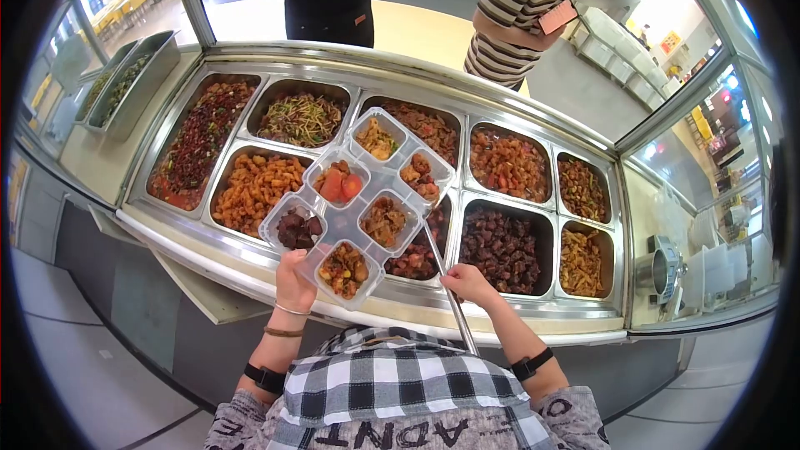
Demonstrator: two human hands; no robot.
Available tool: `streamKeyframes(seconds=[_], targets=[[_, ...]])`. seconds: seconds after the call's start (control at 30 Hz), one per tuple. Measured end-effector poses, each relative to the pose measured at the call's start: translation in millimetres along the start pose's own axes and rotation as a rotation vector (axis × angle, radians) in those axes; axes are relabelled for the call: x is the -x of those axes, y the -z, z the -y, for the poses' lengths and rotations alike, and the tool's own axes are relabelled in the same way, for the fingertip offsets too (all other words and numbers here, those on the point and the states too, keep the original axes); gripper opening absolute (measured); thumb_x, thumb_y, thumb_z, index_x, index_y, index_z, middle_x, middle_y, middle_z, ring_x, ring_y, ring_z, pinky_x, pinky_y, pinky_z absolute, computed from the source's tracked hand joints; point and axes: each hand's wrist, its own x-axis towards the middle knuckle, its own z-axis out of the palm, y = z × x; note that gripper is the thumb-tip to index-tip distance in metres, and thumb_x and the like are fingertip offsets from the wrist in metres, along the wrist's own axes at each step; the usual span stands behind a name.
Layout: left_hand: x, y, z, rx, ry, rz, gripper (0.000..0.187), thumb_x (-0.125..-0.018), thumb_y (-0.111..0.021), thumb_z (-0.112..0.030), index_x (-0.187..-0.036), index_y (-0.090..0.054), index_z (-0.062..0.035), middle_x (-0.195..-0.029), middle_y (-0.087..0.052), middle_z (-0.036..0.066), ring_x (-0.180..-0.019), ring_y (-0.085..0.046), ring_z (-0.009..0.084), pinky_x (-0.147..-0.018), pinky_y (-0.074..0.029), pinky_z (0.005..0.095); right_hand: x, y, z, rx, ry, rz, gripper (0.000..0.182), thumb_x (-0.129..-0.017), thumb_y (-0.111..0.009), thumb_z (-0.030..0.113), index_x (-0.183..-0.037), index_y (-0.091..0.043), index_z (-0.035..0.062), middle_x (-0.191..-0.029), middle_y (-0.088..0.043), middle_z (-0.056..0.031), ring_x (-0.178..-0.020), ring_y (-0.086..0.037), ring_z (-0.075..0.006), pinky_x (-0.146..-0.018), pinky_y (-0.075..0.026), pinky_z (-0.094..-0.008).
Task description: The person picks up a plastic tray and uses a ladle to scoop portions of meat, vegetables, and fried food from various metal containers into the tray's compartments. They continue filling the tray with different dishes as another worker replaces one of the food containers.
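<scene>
My left hand (295, 283) grips the near left edge of a clear plastic compartment tray (342, 218), held tilted above the food pans. Its several cups hold portions: dark meat chunks (298, 230), red tomato-like pieces (338, 183), and brownish stir-fried food (384, 222). My right hand (468, 284) is closed around a long metal utensil handle (457, 313), which slants up to the tray's right edge. The utensil's head is not clearly visible there, so its kind cannot be told. Below the tray's right side, a pan of dark red food (417, 262) is partly hidden.
A steel serving counter (417, 82) holds several food pans, including dark meat cubes (502, 248) and orange fried pieces (258, 187). Glass panels stand at both sides. Two people are across the counter, one in a striped shirt (506, 25). A metal pot (658, 271) sits at right.
</scene>
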Motion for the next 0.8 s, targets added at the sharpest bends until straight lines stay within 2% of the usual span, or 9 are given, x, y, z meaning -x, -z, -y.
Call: streamKeyframes(seconds=[0.1, 0.13, 0.23, 0.3, 0.33, 0.4, 0.47, 0.6, 0.8], targets=[[1, 0, 1, 0.004, -0.009, 0.006, 0.039, -0.071, -0.05, -0.02, -0.095, -0.054, 0.0094, -0.095, -0.06, 0.018, -0.091, -0.056, 0.0275, -0.085, -0.042, 0.0346, -9, -14, -9, -0.112, 0.031, -0.035, 0.027, -0.077, -0.059, 0.022, -0.083, -0.057, -0.0037, -0.059, -0.053, -0.0055, -0.046, -0.051, -0.0112, -0.041, -0.042, -0.0263], [1, -1, 1, 0.006, -0.012, 0.001, 0.039, -0.071, -0.05, -0.02, -0.095, -0.054, 0.0096, -0.095, -0.06, 0.018, -0.091, -0.057, 0.0275, -0.085, -0.042, 0.0346, -17, -20, -19, -0.048, 0.074, -0.058, 0.029, -0.076, -0.061, 0.027, -0.081, -0.058, -0.0018, -0.06, -0.055, -0.0073, -0.051, -0.056, -0.0164, -0.047, -0.045, -0.0303], [0, -5, 1, 0.005, -0.012, -0.005, 0.039, -0.071, -0.05, -0.02, -0.096, -0.054, 0.0095, -0.095, -0.06, 0.018, -0.091, -0.057, 0.0277, -0.086, -0.042, 0.0348, -28, -25, -25, 0.078, 0.088, -0.078, 0.03, -0.076, -0.062, 0.028, -0.082, -0.058, -0.0006, -0.062, -0.057, -0.0093, -0.054, -0.057, -0.0185, -0.051, -0.047, -0.0306], [0, -4, 0, 0.01, -0.004, -0.011, 0.039, -0.071, -0.05, -0.02, -0.096, -0.054, 0.0094, -0.095, -0.06, 0.018, -0.092, -0.057, 0.0278, -0.086, -0.041, 0.0349, -29, -21, -20, 0.448, 0.23, -0.342, 0.028, -0.077, -0.061, 0.027, -0.082, -0.059, 0.0002, -0.064, -0.057, -0.0111, -0.057, -0.058, -0.0207, -0.054, -0.046, -0.0304], [-1, -3, 1, 0.016, 0.005, -0.017, 0.039, -0.071, -0.05, -0.02, -0.096, -0.054, 0.0093, -0.095, -0.06, 0.018, -0.092, -0.056, 0.0278, -0.086, -0.041, 0.035, -25, -17, -10, 0.448, 0.23, -0.343, 0.028, -0.077, -0.061, 0.027, -0.082, -0.059, 0.0002, -0.064, -0.057, -0.0111, -0.057, -0.058, -0.0207, -0.054, -0.046, -0.0304], [-1, -1, 1, 0.019, 0.012, -0.007, 0.038, -0.071, -0.05, -0.02, -0.096, -0.054, 0.0092, -0.095, -0.06, 0.018, -0.092, -0.057, 0.0277, -0.086, -0.041, 0.035, -16, -8, 20, 0.141, 0.542, -0.684, 0.021, -0.078, -0.06, 0.019, -0.078, -0.057, -0.0011, -0.06, -0.054, -0.0079, -0.054, -0.055, -0.0131, -0.05, -0.042, -0.0267], [-1, -1, 1, 0.021, 0.023, 0.001, 0.038, -0.071, -0.05, -0.019, -0.095, -0.055, 0.009, -0.095, -0.06, 0.018, -0.092, -0.057, 0.0276, -0.086, -0.041, 0.035, 4, 4, 66, -0.002, 0.62, -0.732, 0.017, -0.079, -0.058, 0.017, -0.078, -0.058, -0.0006, -0.062, -0.056, -0.0086, -0.054, -0.054, -0.016, -0.05, -0.041, -0.0269], [-4, -1, 3, 0.026, 0.014, 0.008, 0.037, -0.071, -0.05, -0.018, -0.096, -0.054, 0.0086, -0.095, -0.06, 0.018, -0.091, -0.057, 0.0272, -0.085, -0.042, 0.0349, 5, 14, 105, 0.143, 0.553, -0.81, 0.021, -0.075, -0.062, 0.025, -0.074, -0.058, 0.004, -0.068, -0.058, -0.0075, -0.055, -0.056, -0.021, -0.053, -0.044, -0.0318], [-2, -6, 3, 0.016, 0.015, 0.001, 0.037, -0.07, -0.051, -0.017, -0.099, -0.052, 0.0066, -0.094, -0.06, 0.017, -0.091, -0.057, 0.0276, -0.085, -0.042, 0.0361, -11, 19, 110, 0.211, 0.451, -0.757, 0.017, -0.073, -0.061, 0.021, -0.073, -0.058, 0.0043, -0.064, -0.059, -0.0082, -0.059, -0.059, -0.022, -0.056, -0.045, -0.0319]])
